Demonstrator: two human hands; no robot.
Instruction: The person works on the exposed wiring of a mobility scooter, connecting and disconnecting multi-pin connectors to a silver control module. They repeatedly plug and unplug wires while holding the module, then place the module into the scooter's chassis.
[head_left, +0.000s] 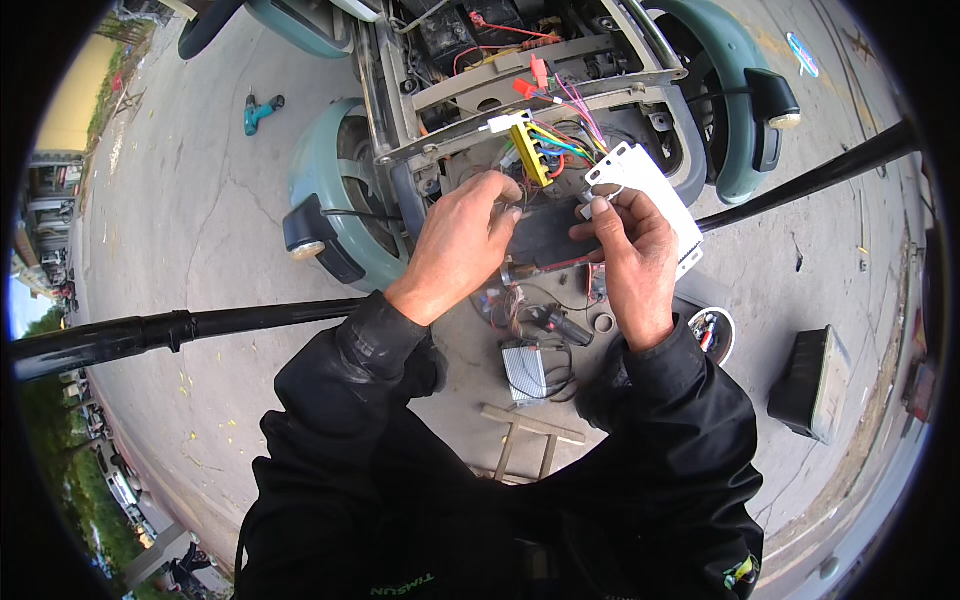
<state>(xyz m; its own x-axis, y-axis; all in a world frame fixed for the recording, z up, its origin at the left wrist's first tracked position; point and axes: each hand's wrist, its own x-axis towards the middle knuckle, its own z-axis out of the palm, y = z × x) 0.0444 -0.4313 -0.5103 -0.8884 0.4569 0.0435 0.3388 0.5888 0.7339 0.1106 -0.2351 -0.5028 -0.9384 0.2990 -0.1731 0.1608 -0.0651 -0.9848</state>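
My left hand (459,236) is curled, thumb near forefinger, beside a dark panel (541,232); whatever its fingertips pinch is too small to make out. My right hand (632,252) grips a small pale piece (589,210) between thumb and fingers, over the lower left edge of a silver finned controller box (664,203). Coloured wires lead from that box to a yellow terminal block (533,153), with red connectors (538,70) and a white connector (497,123) above it. These parts rest on the opened front body of a small green vehicle (334,170).
Black poles (130,336) jut out at both sides. A teal drill (261,112) lies on the pavement (190,250). Below my hands are another controller (527,374), tangled cables, a wooden stool (532,434) and a white bucket (723,327). A black bin (795,380) stands at the right.
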